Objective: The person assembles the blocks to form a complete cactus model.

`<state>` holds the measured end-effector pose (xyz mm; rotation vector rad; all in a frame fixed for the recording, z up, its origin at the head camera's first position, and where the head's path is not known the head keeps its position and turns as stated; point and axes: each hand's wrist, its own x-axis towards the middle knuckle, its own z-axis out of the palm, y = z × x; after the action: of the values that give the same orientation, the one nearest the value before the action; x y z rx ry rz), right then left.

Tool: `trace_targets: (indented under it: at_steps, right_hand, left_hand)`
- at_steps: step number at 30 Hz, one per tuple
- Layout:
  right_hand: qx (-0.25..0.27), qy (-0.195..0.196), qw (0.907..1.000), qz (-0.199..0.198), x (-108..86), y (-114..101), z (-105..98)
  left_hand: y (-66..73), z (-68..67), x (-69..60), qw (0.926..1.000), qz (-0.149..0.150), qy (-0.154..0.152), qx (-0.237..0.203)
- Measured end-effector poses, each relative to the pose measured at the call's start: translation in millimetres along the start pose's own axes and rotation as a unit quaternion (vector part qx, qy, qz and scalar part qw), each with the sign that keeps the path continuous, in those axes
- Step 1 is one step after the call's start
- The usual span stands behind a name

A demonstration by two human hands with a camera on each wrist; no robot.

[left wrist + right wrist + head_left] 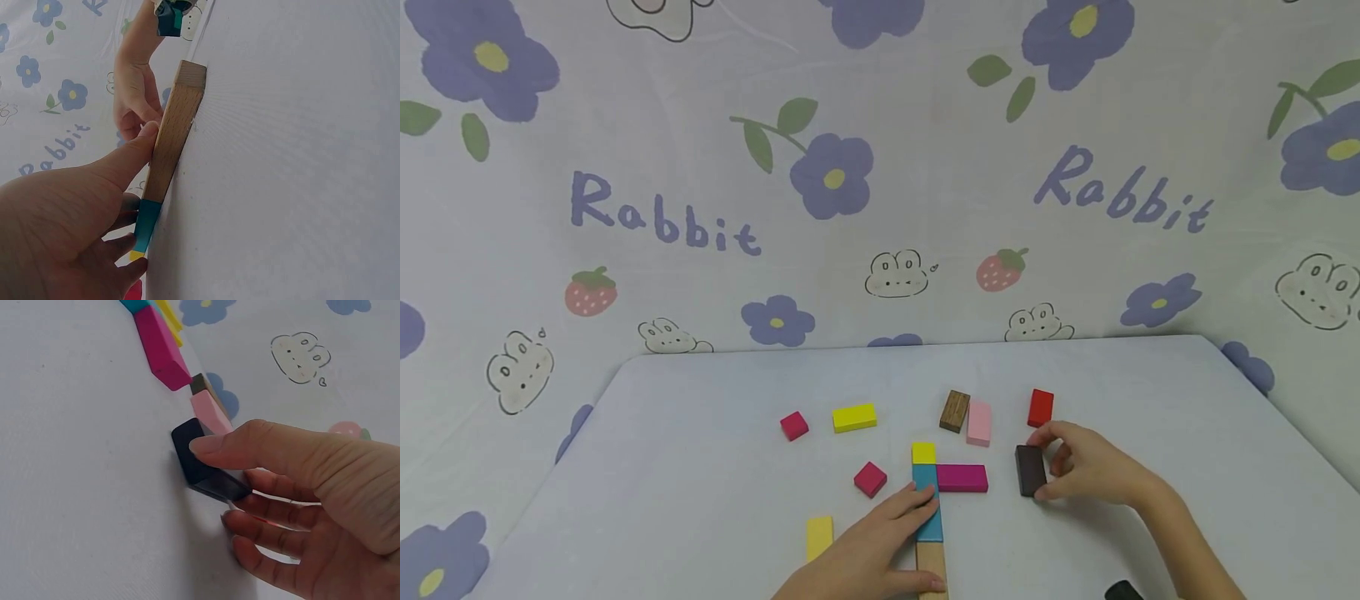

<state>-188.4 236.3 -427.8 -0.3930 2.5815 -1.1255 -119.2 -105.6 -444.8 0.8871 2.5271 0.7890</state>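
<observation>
My right hand (1093,467) pinches a black block (1031,471) between thumb and fingers at the right of the table. In the right wrist view the thumb lies across the face of the black block (197,453). My left hand (880,542) rests along a straight row of blocks, with its fingertips on the blue section (929,517) and its thumb on the wooden block (931,560). A yellow block (923,452) ends the row at the far side. From the blue section a magenta block (962,478) sticks out to the right.
Behind lie a brown block (954,411), a pink block (979,423), a red block (1041,407) and a yellow block (854,417). Two crimson blocks (794,426) sit to the left. A pale yellow block (819,537) is beside the left hand. A dark object (1123,591) shows at the front edge.
</observation>
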Motion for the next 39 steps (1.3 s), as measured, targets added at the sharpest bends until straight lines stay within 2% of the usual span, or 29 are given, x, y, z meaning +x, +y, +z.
trace_targets:
  at_steps: [6, 26, 39]
  right_hand:
    - [-0.005, 0.017, 0.9998, 0.004, 0.5, -7, 8]
    - [-0.028, 0.037, 0.9982, -0.038, 8.8, -18, 21]
    - [-0.022, 0.045, 0.9982, -0.034, 21.5, -22, 27]
  left_hand:
    - [-0.2, -0.1, -0.7, 1.0000, -0.001, -0.003, 0.000]
    - [-1.8, 1.2, -6.2, 0.9999, -0.005, -0.014, 0.001]
    - [-6.4, 3.3, -8.1, 0.9997, -0.010, -0.024, 0.000]
